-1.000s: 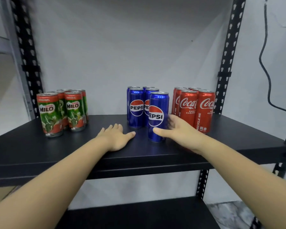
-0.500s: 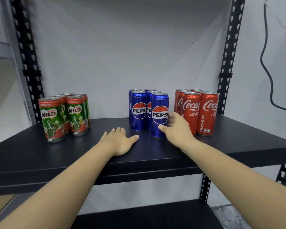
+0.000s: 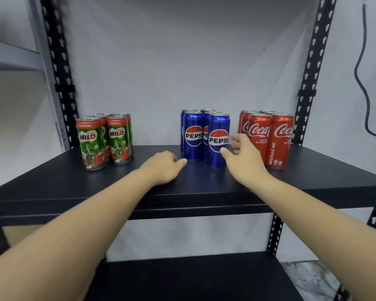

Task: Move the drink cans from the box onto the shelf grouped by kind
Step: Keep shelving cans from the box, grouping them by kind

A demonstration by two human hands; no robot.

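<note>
Three groups of cans stand upright on the black shelf (image 3: 52, 183): green-and-red Milo cans (image 3: 93, 144) at the left, blue Pepsi cans (image 3: 193, 135) in the middle, red Coca-Cola cans (image 3: 278, 137) at the right. The front right Pepsi can (image 3: 218, 127) stands beside its group. My right hand (image 3: 245, 161) is just right of it, thumb tip against its front, fingers spread and off the can's side. My left hand (image 3: 163, 168) lies palm down on the shelf in front of the Pepsi cans, holding nothing. The box is not in view.
Perforated black posts (image 3: 61, 72) (image 3: 308, 72) stand at the shelf's back corners. A lower black shelf (image 3: 193, 276) sits beneath. A black cable (image 3: 363, 83) hangs on the white wall at the right. Marble floor (image 3: 308, 276) shows at the bottom right.
My right hand pushed the front Pepsi can back beside the other Pepsi cans, then loosened its hold. The left hand stayed flat on the shelf.
</note>
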